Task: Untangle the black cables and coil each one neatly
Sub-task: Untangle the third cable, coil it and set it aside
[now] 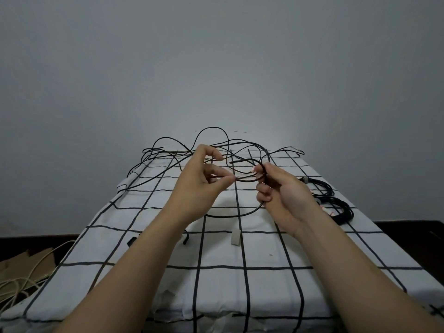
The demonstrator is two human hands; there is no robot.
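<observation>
A tangle of thin black cables (211, 143) loops over the far end of a table covered with a white cloth (216, 284) that has a black grid. My left hand (204, 181) is raised above the cloth and pinches a cable strand between thumb and forefinger. My right hand (278, 188) grips a small loop of the same black cable (242, 179), its fingers curled round the strand. A slack length (230, 215) hangs from my right hand down onto the cloth.
Two coiled black cables (336, 203) lie at the right edge of the table. A small white block (236, 239) and a black plug (131, 241) rest mid-table. Beige cords (21, 280) and cardboard lie on the floor at the left. A grey wall stands behind.
</observation>
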